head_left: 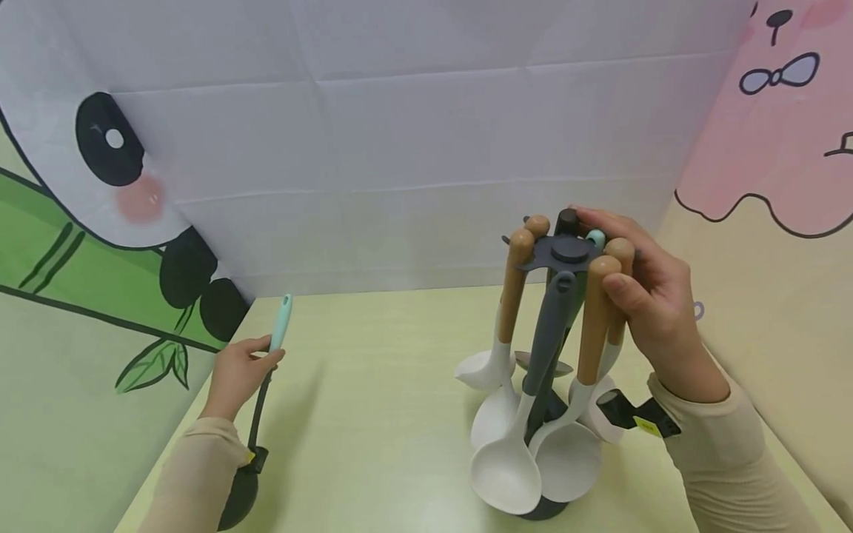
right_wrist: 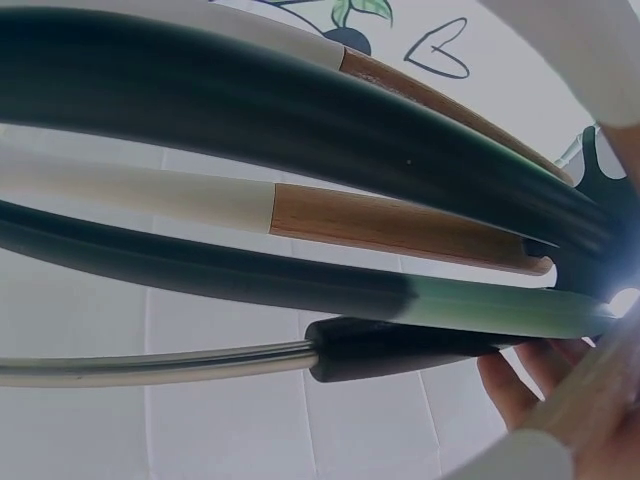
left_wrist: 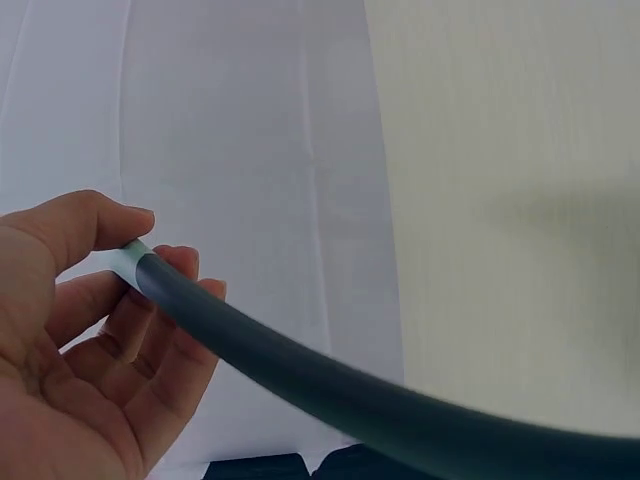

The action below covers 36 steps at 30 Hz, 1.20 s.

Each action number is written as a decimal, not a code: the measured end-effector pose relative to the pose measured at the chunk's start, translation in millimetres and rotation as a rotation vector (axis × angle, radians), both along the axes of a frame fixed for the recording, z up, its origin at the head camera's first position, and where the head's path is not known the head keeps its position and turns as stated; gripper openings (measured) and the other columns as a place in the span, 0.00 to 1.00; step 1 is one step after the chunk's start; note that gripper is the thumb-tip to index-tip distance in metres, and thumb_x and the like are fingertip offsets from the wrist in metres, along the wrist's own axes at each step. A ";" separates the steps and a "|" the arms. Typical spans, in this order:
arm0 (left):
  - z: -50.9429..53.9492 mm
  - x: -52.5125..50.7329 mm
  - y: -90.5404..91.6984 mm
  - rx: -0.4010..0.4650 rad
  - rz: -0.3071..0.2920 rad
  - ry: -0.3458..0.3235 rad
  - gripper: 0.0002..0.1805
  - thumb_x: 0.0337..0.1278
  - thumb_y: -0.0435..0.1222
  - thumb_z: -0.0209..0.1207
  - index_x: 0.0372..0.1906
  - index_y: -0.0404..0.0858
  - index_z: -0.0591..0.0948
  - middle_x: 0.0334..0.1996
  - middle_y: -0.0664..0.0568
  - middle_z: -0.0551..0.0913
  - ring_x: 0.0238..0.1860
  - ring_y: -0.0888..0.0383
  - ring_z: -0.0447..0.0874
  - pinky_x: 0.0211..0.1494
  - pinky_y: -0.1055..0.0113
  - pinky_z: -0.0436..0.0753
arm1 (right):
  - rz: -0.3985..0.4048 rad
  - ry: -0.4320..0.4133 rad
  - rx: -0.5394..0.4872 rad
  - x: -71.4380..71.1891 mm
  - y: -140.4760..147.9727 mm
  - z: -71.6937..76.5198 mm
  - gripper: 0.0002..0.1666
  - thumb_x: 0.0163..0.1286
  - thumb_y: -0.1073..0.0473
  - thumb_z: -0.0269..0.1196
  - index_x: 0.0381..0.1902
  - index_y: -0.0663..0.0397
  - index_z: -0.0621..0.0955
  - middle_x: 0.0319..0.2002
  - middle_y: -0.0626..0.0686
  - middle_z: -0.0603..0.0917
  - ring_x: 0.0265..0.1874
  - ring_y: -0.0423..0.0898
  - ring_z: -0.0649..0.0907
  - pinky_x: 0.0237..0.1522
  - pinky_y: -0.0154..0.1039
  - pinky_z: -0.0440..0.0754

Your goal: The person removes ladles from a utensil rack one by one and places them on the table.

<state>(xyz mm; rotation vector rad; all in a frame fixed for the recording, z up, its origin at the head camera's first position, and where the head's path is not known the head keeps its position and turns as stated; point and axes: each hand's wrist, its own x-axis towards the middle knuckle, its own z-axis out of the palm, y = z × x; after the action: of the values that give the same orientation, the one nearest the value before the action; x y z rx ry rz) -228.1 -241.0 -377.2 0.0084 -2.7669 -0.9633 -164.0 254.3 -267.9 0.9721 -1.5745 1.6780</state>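
Observation:
In the head view, my left hand (head_left: 240, 374) pinches a dark cooking utensil (head_left: 260, 411) by its mint handle, left of the other tools. Its rounded dark head hangs low, partly hidden by my sleeve. The left wrist view shows thumb and fingertips at the place where mint meets dark. On the right, my right hand (head_left: 649, 289) grips the top of a dark utensil rack (head_left: 563, 252), its thumb by a wooden handle (head_left: 595, 318) and its index finger reaching behind a black handle (head_left: 568, 222). In the right wrist view, fingers touch that black handle (right_wrist: 410, 350).
White ladles and spoons (head_left: 506, 477) with wooden or grey handles hang around the rack. A second mint handle (right_wrist: 510, 305) hangs among them. The pale yellow table (head_left: 380, 400) meets a white cloth wall (head_left: 413, 148), with printed cartoon walls at both sides.

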 end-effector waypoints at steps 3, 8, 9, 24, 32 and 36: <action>-2.5 -1.2 -3.3 -0.010 -0.001 -0.009 0.25 0.65 0.33 0.60 0.61 0.21 0.75 0.47 0.30 0.83 0.36 0.44 0.87 0.31 0.66 0.78 | -0.001 0.001 0.000 -0.3 -0.1 0.2 0.28 0.69 0.55 0.63 0.62 0.64 0.78 0.59 0.57 0.80 0.56 0.52 0.76 0.45 0.32 0.74; -7.7 -3.7 -11.1 -0.034 0.000 -0.026 0.25 0.67 0.33 0.59 0.62 0.20 0.73 0.47 0.29 0.81 0.36 0.43 0.87 0.30 0.66 0.77 | -0.002 0.004 -0.001 -0.3 -0.8 -0.3 0.27 0.68 0.55 0.63 0.62 0.63 0.79 0.59 0.57 0.80 0.56 0.52 0.76 0.49 0.32 0.74; -8.8 -4.2 -12.7 -0.036 0.001 -0.032 0.25 0.67 0.33 0.59 0.62 0.20 0.73 0.47 0.28 0.81 0.37 0.43 0.87 0.30 0.66 0.77 | -0.003 0.004 0.000 -0.3 -0.9 -0.5 0.27 0.69 0.55 0.63 0.62 0.63 0.79 0.59 0.56 0.80 0.56 0.51 0.76 0.48 0.32 0.74; -25.9 -8.4 -38.4 -0.047 0.040 -0.134 0.26 0.68 0.34 0.56 0.62 0.18 0.71 0.45 0.27 0.82 0.39 0.41 0.86 0.32 0.65 0.79 | -0.005 0.002 -0.007 -0.3 -1.2 0.1 0.28 0.68 0.54 0.64 0.62 0.64 0.79 0.59 0.57 0.80 0.56 0.52 0.76 0.48 0.32 0.74; -31.7 -7.7 -45.6 -0.050 0.053 -0.158 0.26 0.68 0.34 0.56 0.62 0.16 0.70 0.45 0.27 0.81 0.38 0.42 0.86 0.31 0.67 0.79 | -0.009 -0.003 -0.005 -0.4 -1.1 -0.1 0.28 0.68 0.54 0.63 0.62 0.64 0.79 0.59 0.57 0.80 0.57 0.52 0.76 0.49 0.32 0.75; -36.5 -8.1 -50.2 -0.039 0.055 -0.164 0.26 0.68 0.33 0.56 0.62 0.16 0.70 0.44 0.27 0.81 0.35 0.45 0.86 0.30 0.67 0.80 | -0.003 0.002 -0.006 -1.0 -1.5 0.2 0.28 0.68 0.53 0.64 0.62 0.64 0.79 0.59 0.57 0.80 0.56 0.52 0.76 0.49 0.32 0.75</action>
<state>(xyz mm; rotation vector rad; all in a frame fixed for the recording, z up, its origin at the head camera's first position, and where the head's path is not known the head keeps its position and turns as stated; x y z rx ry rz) -236.2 -291.2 -413.6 0.1633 -2.9170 -0.9343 -165.0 252.9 -267.7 0.9675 -1.5680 1.6782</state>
